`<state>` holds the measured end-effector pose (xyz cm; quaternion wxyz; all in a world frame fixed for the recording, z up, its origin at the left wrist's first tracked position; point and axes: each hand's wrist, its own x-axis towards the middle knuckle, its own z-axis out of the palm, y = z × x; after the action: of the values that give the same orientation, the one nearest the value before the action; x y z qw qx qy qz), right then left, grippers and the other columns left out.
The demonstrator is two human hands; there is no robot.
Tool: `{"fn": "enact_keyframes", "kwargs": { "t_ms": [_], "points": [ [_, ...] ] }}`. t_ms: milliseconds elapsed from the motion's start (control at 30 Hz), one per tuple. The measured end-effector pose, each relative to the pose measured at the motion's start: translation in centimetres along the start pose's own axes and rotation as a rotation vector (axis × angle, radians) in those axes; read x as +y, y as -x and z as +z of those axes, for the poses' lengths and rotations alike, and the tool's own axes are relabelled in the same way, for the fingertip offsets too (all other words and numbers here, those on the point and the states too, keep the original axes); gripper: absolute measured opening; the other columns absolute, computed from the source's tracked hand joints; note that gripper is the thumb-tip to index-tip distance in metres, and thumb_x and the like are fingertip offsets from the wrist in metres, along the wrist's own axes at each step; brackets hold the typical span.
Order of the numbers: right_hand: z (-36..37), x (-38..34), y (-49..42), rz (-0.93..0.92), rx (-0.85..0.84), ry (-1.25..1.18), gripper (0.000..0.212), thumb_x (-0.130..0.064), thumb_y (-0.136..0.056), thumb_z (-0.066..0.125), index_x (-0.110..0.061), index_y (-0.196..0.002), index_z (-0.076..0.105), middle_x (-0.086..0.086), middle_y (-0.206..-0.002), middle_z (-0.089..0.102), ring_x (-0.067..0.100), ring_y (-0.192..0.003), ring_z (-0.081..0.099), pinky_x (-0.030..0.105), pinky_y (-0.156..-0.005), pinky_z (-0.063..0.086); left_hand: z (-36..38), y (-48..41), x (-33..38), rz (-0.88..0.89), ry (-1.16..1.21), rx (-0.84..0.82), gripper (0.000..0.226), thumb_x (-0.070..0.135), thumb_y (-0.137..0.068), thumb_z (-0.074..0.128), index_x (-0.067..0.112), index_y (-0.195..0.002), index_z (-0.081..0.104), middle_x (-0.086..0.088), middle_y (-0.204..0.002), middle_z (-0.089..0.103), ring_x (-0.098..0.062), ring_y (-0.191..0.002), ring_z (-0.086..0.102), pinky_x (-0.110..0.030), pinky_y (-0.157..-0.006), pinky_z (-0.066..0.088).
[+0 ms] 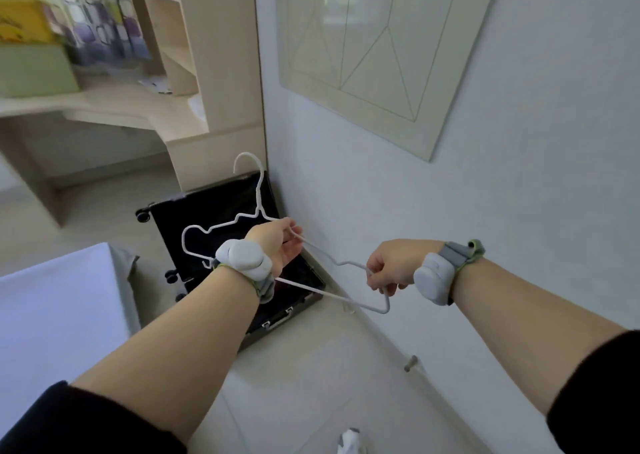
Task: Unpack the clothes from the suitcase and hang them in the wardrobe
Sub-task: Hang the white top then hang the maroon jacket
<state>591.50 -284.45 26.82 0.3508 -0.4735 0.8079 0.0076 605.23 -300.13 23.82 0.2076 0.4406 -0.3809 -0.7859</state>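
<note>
Black sleeves (86,419) are being worn pushed back at the near edge, and a white wrist unit (242,259) is being carried on each wrist. A white wire hanger (346,263) is being held in the air by both hands. Its right end is being gripped by the right hand (391,266), with the fingers curled closely round the wire. Its sloping shoulder, just below the neck, is being pinched between the thumb and fingertips of the left hand (277,245), whose other fingers are only partly bent. The hook is being pointed up and away. Beneath and beyond the hanger, the black suitcase (221,218) is being shown lying open on the pale floor against the wall. Its inside is dark, and clothes may be lying there, though none can be made out. A white bed (52,297) is being shown to the left, and a cream desk (121,107) with shelves farther back.
</note>
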Motion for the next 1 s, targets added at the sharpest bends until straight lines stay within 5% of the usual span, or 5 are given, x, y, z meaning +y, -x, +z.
{"fn": "enact_keyframes", "kwargs": {
  "t_ms": [267, 400, 667, 867, 1000],
  "points": [
    [-7.7, 1.5, -15.8, -0.118, -0.036, 0.427, 0.028, -0.02, -0.086, 0.053, -0.008, -0.109, 0.066, 0.013, -0.109, 0.067, 0.03, -0.098, 0.062, 0.033, -0.084, 0.052, 1.1, -10.7, 3.9, -0.076, 0.058, 0.151, 0.033, 0.033, -0.099, 0.046, 0.013, -0.076, 0.059, -0.003, -0.075, 0.06, -0.014, -0.069, 0.06, -0.022, -0.065, 0.048],
    [-9.3, -2.2, -20.8, -0.301, 0.024, 0.284, 0.048, -0.027, -0.09, 0.055, -0.015, -0.136, 0.044, 0.005, -0.124, 0.06, 0.025, -0.111, 0.056, 0.03, -0.091, 0.046, 0.6, -14.0, 4.4, -0.089, 0.11, 0.172, 0.03, 0.03, -0.098, 0.048, 0.011, -0.079, 0.06, -0.006, -0.077, 0.062, -0.015, -0.071, 0.062, -0.023, -0.068, 0.051],
    [-10.0, -9.4, -33.8, -0.456, -0.074, 0.045, 0.075, -0.016, -0.088, 0.051, -0.022, -0.151, 0.012, 0.008, -0.133, 0.051, 0.024, -0.113, 0.055, 0.028, -0.084, 0.045, -3.0, -25.0, 6.1, -0.074, 0.191, 0.129, 0.023, 0.026, -0.097, 0.052, 0.006, -0.093, 0.064, -0.004, -0.076, 0.066, -0.014, -0.069, 0.063, -0.027, -0.077, 0.053],
    [-12.4, -12.4, -46.5, -0.354, -0.284, -0.228, 0.06, -0.018, -0.087, 0.05, -0.026, -0.144, 0.031, 0.005, -0.138, 0.048, 0.02, -0.121, 0.051, 0.03, -0.098, 0.045, -4.9, -36.3, 8.3, -0.164, -0.013, 0.014, 0.024, 0.014, -0.101, 0.035, 0.004, -0.113, 0.053, -0.008, -0.087, 0.062, -0.013, -0.072, 0.061, -0.018, -0.061, 0.052],
    [-13.5, -12.3, -54.9, -0.252, -0.251, -0.403, 0.021, -0.027, -0.091, 0.049, -0.023, -0.109, 0.061, -0.007, -0.1, 0.063, 0.007, -0.093, 0.058, 0.018, -0.075, 0.044, -6.1, -44.7, 9.5, -0.204, -0.135, -0.011, 0.027, 0.022, -0.096, 0.052, 0.001, -0.112, 0.058, -0.009, -0.083, 0.065, -0.011, -0.06, 0.067, -0.021, -0.059, 0.056]
  ]
}}
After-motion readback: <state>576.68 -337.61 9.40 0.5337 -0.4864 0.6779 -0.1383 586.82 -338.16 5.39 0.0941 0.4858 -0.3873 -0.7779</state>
